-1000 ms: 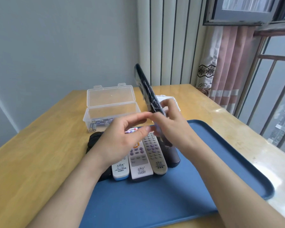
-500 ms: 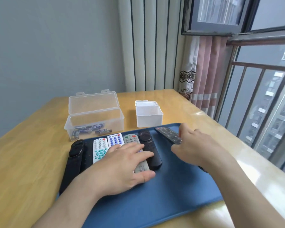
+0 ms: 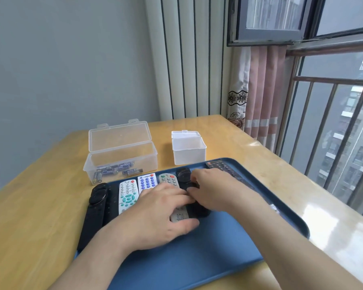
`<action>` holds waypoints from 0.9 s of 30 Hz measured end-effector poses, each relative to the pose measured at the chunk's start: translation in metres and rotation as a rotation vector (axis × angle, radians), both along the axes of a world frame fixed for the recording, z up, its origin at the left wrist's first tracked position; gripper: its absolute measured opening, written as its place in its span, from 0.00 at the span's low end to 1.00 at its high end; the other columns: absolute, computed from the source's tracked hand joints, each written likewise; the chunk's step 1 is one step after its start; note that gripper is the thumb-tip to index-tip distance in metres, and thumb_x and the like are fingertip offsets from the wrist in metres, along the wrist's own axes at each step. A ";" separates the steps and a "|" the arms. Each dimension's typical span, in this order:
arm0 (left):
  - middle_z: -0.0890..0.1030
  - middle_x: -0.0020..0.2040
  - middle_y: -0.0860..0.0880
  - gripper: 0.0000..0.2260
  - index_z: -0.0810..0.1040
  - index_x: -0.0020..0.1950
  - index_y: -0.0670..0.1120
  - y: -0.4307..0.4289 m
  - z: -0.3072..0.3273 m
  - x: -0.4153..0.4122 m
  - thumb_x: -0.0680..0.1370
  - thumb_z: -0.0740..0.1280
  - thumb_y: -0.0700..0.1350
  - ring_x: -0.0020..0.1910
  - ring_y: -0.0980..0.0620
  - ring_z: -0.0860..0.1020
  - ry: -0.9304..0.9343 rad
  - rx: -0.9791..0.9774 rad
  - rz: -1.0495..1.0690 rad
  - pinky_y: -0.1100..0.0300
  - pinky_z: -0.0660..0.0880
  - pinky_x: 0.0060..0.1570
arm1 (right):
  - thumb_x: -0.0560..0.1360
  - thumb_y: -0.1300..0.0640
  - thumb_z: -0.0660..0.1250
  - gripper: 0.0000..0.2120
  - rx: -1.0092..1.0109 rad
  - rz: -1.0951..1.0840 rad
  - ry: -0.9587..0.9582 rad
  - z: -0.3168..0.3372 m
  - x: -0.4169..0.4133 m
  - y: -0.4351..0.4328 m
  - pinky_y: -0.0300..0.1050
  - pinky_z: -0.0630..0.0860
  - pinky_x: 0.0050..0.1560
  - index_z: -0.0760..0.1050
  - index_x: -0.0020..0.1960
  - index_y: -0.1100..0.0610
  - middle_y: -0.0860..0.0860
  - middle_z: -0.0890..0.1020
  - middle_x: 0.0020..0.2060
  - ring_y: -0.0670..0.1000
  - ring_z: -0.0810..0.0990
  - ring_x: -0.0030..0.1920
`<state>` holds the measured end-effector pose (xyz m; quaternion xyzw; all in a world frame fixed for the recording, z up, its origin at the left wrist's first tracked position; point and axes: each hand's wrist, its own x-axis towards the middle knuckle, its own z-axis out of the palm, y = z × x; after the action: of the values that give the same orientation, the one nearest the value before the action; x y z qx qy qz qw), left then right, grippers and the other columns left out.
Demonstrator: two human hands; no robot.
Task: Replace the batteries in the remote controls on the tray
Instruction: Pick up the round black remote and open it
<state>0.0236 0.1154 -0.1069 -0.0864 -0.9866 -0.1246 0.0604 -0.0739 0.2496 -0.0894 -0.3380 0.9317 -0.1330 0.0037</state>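
Head view: black remote lies on tray, long axis 12-to-6, directly under right hand, fingers bent onto it, grip unclear. Left hand, at 9 o'clock, spread flat over grey remote.

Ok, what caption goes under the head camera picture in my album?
Left hand and right hand on the row of remotes on a blue tray, batteries in a clear box behind.
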 end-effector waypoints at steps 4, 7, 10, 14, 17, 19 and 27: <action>0.79 0.54 0.61 0.17 0.80 0.56 0.56 -0.003 0.003 -0.001 0.73 0.62 0.61 0.57 0.64 0.70 0.062 0.123 0.019 0.63 0.67 0.62 | 0.79 0.46 0.59 0.17 0.027 -0.010 0.011 -0.014 -0.006 -0.012 0.51 0.73 0.57 0.68 0.64 0.55 0.56 0.76 0.60 0.59 0.74 0.61; 0.74 0.64 0.61 0.12 0.81 0.57 0.57 -0.006 0.004 0.001 0.75 0.68 0.56 0.65 0.64 0.68 0.102 0.150 0.097 0.74 0.59 0.63 | 0.77 0.45 0.63 0.21 0.050 -0.023 -0.025 -0.018 -0.004 -0.010 0.50 0.72 0.55 0.66 0.64 0.55 0.56 0.73 0.58 0.59 0.73 0.60; 0.74 0.63 0.59 0.15 0.77 0.62 0.56 -0.008 0.002 0.001 0.77 0.65 0.57 0.64 0.62 0.67 0.075 0.092 0.097 0.74 0.59 0.61 | 0.74 0.51 0.66 0.16 0.030 -0.022 0.010 -0.012 0.003 -0.007 0.46 0.67 0.43 0.64 0.54 0.58 0.56 0.75 0.52 0.58 0.74 0.51; 0.76 0.61 0.57 0.14 0.78 0.62 0.53 -0.008 0.002 0.002 0.79 0.63 0.55 0.62 0.60 0.70 0.085 0.076 0.105 0.65 0.64 0.62 | 0.76 0.50 0.62 0.14 -0.177 -0.114 -0.135 -0.009 -0.001 -0.003 0.48 0.74 0.47 0.69 0.57 0.58 0.55 0.79 0.50 0.58 0.79 0.48; 0.78 0.59 0.57 0.12 0.79 0.61 0.52 -0.007 0.002 0.002 0.79 0.64 0.52 0.61 0.58 0.72 0.146 0.150 0.122 0.62 0.67 0.62 | 0.78 0.59 0.56 0.12 -0.688 -0.133 -0.621 -0.008 -0.003 -0.002 0.56 0.83 0.44 0.74 0.56 0.61 0.60 0.82 0.44 0.56 0.82 0.37; 0.79 0.57 0.58 0.12 0.78 0.61 0.55 -0.005 0.003 0.001 0.78 0.66 0.52 0.59 0.59 0.73 0.209 0.233 0.141 0.61 0.70 0.59 | 0.79 0.65 0.54 0.13 -0.935 -0.083 -0.873 -0.005 -0.001 0.000 0.51 0.82 0.40 0.76 0.55 0.65 0.62 0.82 0.41 0.55 0.82 0.35; 0.78 0.52 0.63 0.19 0.72 0.59 0.58 -0.002 0.010 0.004 0.71 0.71 0.58 0.53 0.67 0.73 0.258 0.488 0.252 0.70 0.69 0.52 | 0.82 0.56 0.60 0.12 -1.229 0.119 -1.177 0.000 0.012 -0.003 0.46 0.80 0.38 0.76 0.59 0.62 0.58 0.84 0.44 0.54 0.82 0.37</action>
<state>0.0272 0.1134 -0.0973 0.0387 -0.9146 -0.3373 0.2194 -0.0623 0.2466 -0.0898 -0.2040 0.5210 -0.7686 0.3101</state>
